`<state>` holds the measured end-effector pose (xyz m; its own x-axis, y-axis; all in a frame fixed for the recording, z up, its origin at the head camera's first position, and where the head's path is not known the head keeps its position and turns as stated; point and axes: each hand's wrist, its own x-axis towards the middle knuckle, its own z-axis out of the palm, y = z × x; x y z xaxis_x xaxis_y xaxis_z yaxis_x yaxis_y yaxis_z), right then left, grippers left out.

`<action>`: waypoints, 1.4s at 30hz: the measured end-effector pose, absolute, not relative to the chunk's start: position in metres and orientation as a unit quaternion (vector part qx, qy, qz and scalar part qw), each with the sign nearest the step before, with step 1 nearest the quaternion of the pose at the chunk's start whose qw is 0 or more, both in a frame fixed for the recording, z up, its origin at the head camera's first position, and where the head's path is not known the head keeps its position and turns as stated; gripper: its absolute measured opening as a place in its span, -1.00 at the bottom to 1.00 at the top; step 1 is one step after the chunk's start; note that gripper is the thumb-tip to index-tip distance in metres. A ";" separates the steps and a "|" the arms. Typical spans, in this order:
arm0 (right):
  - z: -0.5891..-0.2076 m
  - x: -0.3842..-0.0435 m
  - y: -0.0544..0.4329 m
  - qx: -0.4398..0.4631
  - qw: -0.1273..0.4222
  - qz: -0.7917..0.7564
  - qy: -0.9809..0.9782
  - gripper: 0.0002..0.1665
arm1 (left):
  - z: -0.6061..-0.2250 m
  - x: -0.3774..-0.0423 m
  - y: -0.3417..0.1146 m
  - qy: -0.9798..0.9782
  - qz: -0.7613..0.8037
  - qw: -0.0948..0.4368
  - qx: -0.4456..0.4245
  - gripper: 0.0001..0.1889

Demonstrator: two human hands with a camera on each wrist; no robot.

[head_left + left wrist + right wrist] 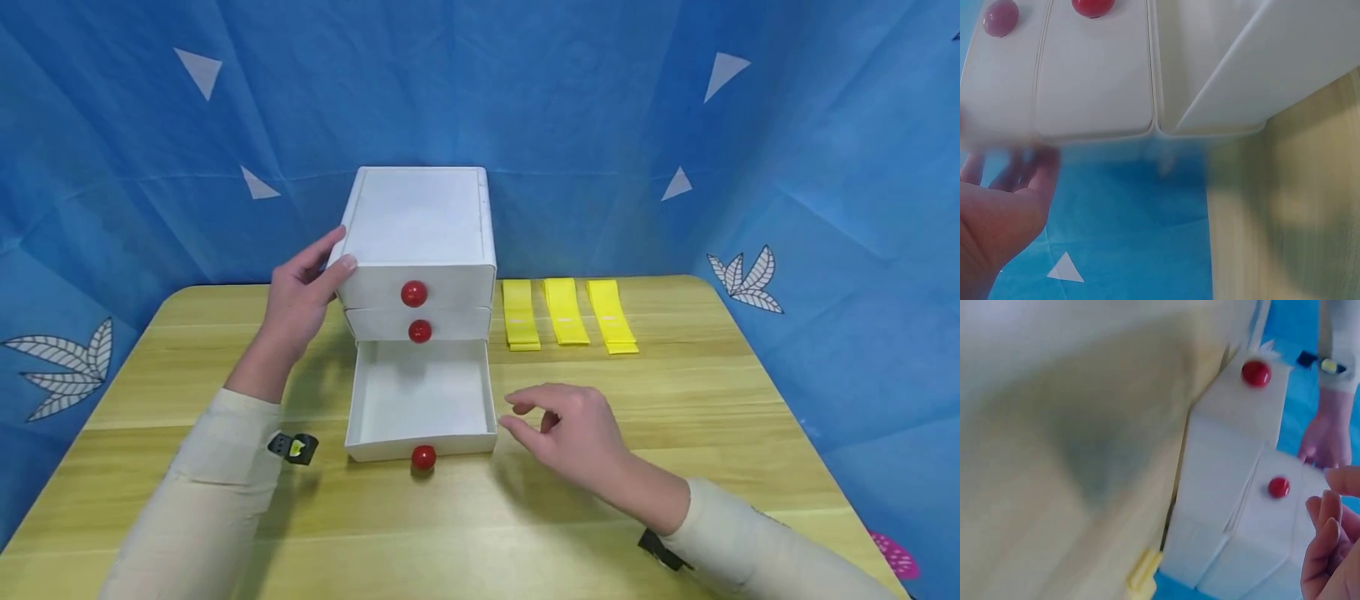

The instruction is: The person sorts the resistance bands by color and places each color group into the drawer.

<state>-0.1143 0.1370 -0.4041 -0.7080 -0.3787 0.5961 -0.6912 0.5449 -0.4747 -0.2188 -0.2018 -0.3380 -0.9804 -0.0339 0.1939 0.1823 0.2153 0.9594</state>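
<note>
A white drawer cabinet (420,215) with three drawers and round red knobs stands on the table. Its bottom drawer (422,398) is pulled out, with nothing inside it. My left hand (296,296) holds the cabinet's upper left front edge, thumb at the front corner and fingers along the side; in the left wrist view the fingertips are partly hidden behind the cabinet. Just right of the bottom drawer's front corner hovers my right hand (570,429), its fingers loosely bent, thumb and forefinger apart and nothing between them. The bottom red knob (423,457) is untouched.
Three folded yellow bands (566,312) lie in a row on the wooden table (675,400), right of the cabinet. A blue patterned cloth (585,125) hangs behind and along both sides.
</note>
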 end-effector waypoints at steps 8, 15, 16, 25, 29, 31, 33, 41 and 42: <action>-0.391 -0.167 0.150 0.257 0.255 0.378 -0.852 -0.75 | -0.337 -0.219 -0.204 -0.769 -0.630 0.092 -0.050 -0.43; -0.383 -0.220 0.157 0.170 0.254 0.419 -0.855 -0.71 | -0.338 -0.220 -0.204 -0.766 -0.634 0.093 -0.052 -0.43; -0.383 -0.227 0.157 0.156 0.250 0.423 -0.857 -0.70 | -0.338 -0.220 -0.204 -0.767 -0.633 0.092 -0.052 -0.43; -0.383 -0.281 0.153 0.037 0.184 0.508 -0.841 -0.53 | -0.336 -0.221 -0.202 -0.768 -0.632 0.090 -0.055 -0.42; -0.389 -0.298 0.148 0.001 0.143 0.560 -0.816 -0.44 | -0.337 -0.222 -0.201 -0.767 -0.633 0.088 -0.054 -0.42; -0.393 -0.306 0.145 -0.013 0.123 0.578 -0.807 -0.42 | -0.337 -0.221 -0.201 -0.768 -0.633 0.089 -0.053 -0.42; -0.397 -0.312 0.144 -0.029 0.105 0.596 -0.795 -0.43 | -0.337 -0.221 -0.202 -0.769 -0.631 0.090 -0.051 -0.43; -0.416 -0.330 0.146 -0.067 0.039 0.633 -0.770 -0.45 | -0.340 -0.220 -0.202 -0.771 -0.628 0.092 -0.048 -0.42; -0.419 -0.332 0.146 -0.068 0.033 0.633 -0.771 -0.46 | -0.341 -0.219 -0.203 -0.771 -0.628 0.092 -0.048 -0.42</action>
<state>-0.3322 0.1465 -0.4192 -0.9885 0.1468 -0.0351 0.0630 0.1901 -0.9797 -0.2195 -0.2026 -0.3408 -0.9784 -0.0420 0.2026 0.1899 0.2067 0.9598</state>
